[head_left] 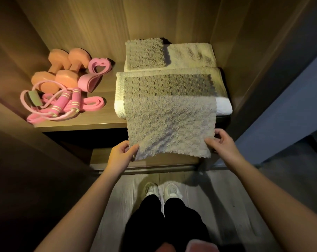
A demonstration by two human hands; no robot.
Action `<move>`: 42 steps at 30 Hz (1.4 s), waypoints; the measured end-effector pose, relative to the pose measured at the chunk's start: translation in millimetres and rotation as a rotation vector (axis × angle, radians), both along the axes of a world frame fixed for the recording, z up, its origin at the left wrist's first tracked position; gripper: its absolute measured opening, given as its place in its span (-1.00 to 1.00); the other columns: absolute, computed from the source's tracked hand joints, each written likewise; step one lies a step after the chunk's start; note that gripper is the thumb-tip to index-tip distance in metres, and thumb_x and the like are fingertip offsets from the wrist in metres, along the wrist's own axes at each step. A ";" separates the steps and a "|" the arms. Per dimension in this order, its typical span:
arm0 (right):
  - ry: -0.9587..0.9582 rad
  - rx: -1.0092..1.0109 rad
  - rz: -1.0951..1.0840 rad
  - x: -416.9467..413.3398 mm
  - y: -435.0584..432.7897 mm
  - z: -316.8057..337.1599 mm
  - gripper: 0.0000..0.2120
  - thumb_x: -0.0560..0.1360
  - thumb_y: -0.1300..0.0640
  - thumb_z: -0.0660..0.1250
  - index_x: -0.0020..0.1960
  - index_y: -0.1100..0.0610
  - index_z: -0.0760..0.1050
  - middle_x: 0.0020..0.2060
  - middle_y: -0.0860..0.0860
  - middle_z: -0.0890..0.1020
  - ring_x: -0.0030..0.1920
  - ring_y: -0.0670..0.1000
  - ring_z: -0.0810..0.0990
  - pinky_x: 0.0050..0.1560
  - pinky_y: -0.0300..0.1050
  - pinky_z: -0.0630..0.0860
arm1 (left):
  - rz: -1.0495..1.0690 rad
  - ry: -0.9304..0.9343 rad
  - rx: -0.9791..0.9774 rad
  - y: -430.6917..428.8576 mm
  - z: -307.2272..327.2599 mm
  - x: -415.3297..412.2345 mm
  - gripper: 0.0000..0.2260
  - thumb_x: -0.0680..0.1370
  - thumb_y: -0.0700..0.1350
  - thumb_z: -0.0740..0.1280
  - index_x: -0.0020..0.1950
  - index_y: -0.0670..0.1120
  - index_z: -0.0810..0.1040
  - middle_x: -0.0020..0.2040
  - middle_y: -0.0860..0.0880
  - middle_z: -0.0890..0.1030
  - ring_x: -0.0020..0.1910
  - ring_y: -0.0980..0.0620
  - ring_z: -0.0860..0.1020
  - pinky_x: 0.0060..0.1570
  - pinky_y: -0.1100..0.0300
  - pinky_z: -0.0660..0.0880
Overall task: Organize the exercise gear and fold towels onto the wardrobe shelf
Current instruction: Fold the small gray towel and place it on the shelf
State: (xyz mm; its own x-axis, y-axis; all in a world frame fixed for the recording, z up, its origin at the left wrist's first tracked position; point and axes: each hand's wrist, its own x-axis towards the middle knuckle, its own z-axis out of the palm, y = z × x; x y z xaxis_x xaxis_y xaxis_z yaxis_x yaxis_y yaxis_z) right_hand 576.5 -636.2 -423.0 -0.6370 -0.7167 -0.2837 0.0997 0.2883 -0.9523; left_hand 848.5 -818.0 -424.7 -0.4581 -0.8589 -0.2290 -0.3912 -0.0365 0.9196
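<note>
Draped over a folded white towel (pixel 224 107) at the front right of the wardrobe shelf (pixel 81 123): grey fluffy towel (pixel 169 124), far half flat on the white one, near half hanging past the shelf edge toward the person. Pinched at its near left corner by the left grip (pixel 120 151), thumb on top, fingers curled underneath. Pinched at its near right corner by the right grip (pixel 222 142), likewise closed on the cloth, thumb on the upper face. Just behind, against the back wall, a cream folded towel (pixel 190 55) with a small folded grey towel (pixel 146 54) on its left part. On the shelf's left side, well apart from the towels: two orange dumbbells (pixel 63 70), pink resistance bands (pixel 99 67) beside them, a pink skipping rope (pixel 60 104) tangled in front. Below, pale shoes (pixel 161 190) on a grey plank floor (pixel 217 197).
</note>
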 end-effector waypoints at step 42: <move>0.748 0.481 -0.075 -87.2 -160.5 104.1 -0.70 0.63 0.08 0.15 -0.27 0.12 0.31 -0.36 0.04 0.36 -0.25 0.09 0.41 -0.27 -0.14 0.28 | 0.089 -0.425 -0.499 -150.2 107.2 -113.4 -0.83 0.59 -0.05 0.31 -0.01 -0.12 0.63 -0.11 -0.13 0.60 -0.10 -0.13 0.54 -0.12 0.14 0.38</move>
